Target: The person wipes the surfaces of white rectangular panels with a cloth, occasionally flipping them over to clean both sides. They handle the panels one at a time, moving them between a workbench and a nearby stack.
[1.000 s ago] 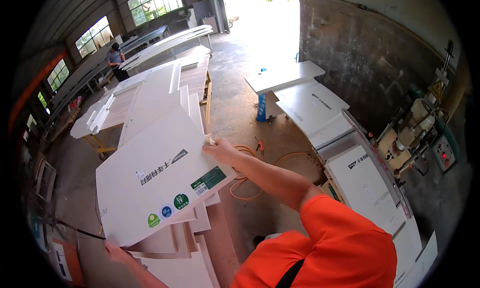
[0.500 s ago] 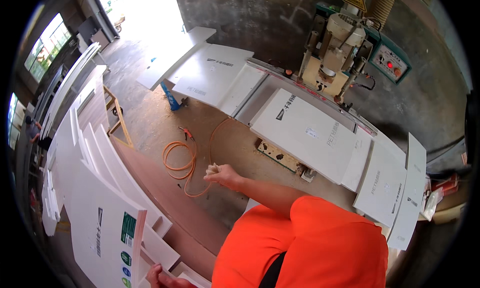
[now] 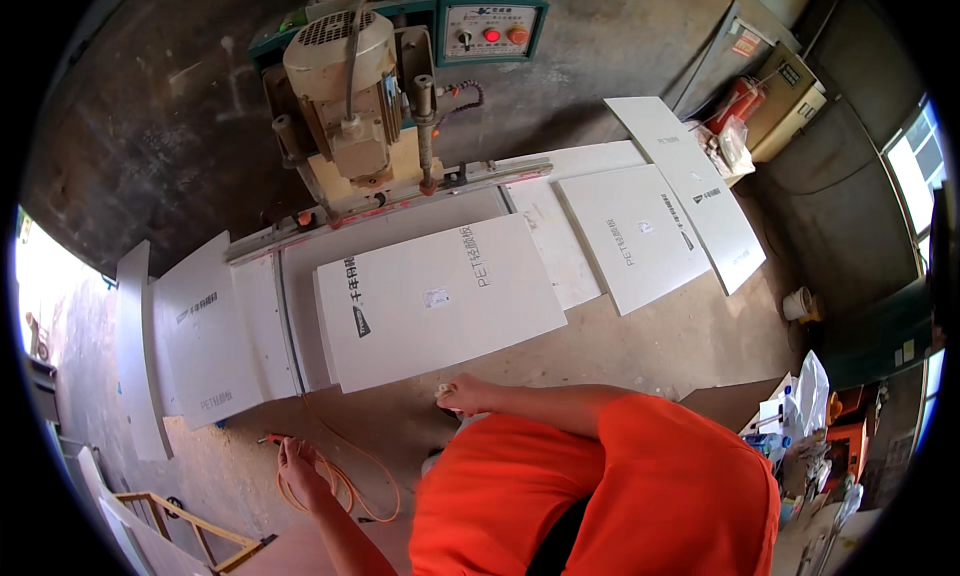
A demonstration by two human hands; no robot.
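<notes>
My right hand (image 3: 462,394) is closed around a small pale, crumpled-looking thing, mostly hidden by the fingers. It hangs in front of my orange top, just short of the near edge of a white printed panel (image 3: 400,321). That panel lies flat on the machine's work table. My left hand (image 3: 298,464) is farther left, over the floor near a coiled orange air hose (image 3: 350,491). Its fingers are loosely bent, and I see nothing held. Behind the panel stands a boring machine (image 3: 345,86), its motor and head above the table's far side.
A control box (image 3: 490,31) with a lit red lamp is beside the motor. More white panels lie on the table at left (image 3: 205,326) and right (image 3: 635,236). A wooden frame (image 3: 185,521) stands at lower left, and tools and bottles (image 3: 790,441) crowd the right.
My view has swung right, toward the machine and work table. My left hand has come away from the stacked panels at lower left and is over the floor. My right hand stays closed.
</notes>
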